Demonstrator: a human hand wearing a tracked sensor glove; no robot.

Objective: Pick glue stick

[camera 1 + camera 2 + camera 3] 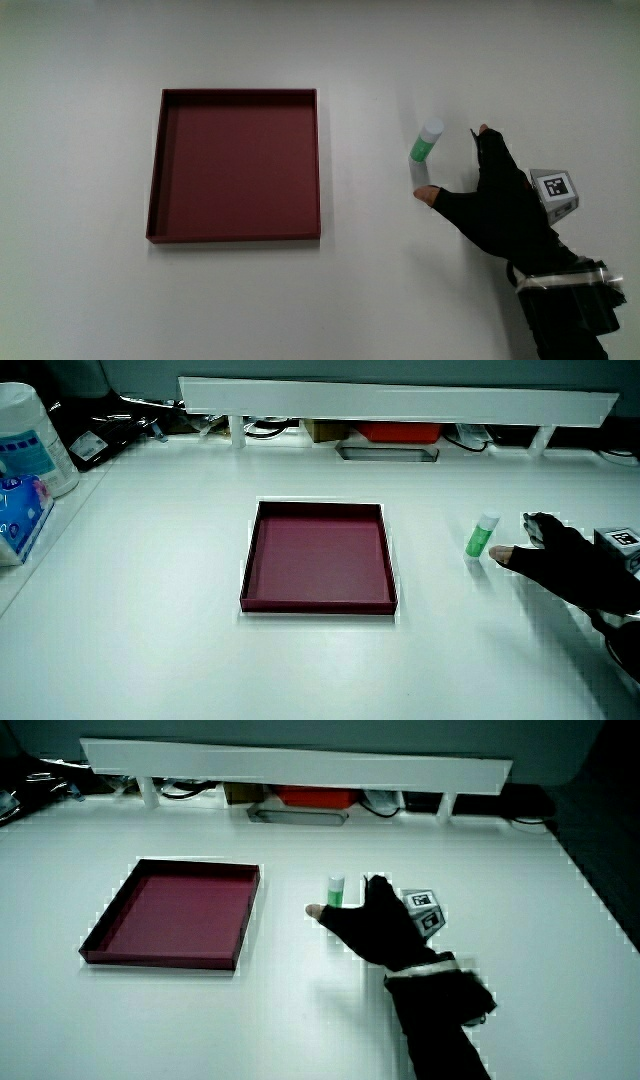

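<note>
Grip (490, 195) spread wide beside one upright glue stick (426, 140), holding nothing; one red tray (160, 170) nearby.

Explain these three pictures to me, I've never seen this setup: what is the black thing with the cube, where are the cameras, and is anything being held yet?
No machine here: the black thing is a person's gloved hand, and the patterned cube sits on its back. The main view looks straight down on the white table. Both side views look forward and down across it toward a low partition.

On the table lie a dark red tray, with nothing in it, and a green glue stick with a white cap, standing upright beside the tray.

The hand is beside the glue stick, its fingers spread toward it with the stick between thumb and forefinger. Nothing is held yet; the fingers have not closed on the stick. In a side view, packages show at the table's edge.
</note>
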